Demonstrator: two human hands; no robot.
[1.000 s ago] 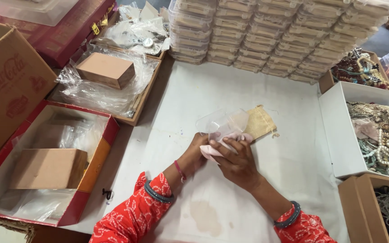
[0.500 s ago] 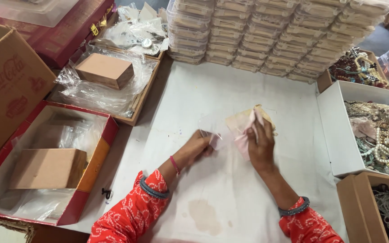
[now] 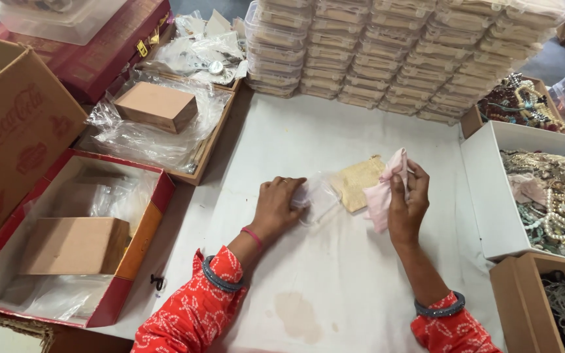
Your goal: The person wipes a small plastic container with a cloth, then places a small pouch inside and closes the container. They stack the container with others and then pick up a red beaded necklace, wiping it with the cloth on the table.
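Pink cloth [image 3: 382, 193] in right hand [image 3: 408, 208]; one clear bag [image 3: 320, 199] under left hand [image 3: 277, 208].

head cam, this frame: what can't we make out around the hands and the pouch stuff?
- Left hand: fingertips hidden under its own knuckles; its grip on the clear plastic bag can't be confirmed.
- Beige pouch: right part covered by the pink cloth held in the right hand; contents not visible.
- Stacked clear boxes: contents too small to tell.
- Brown carton: cut off by the frame's right and bottom edges.
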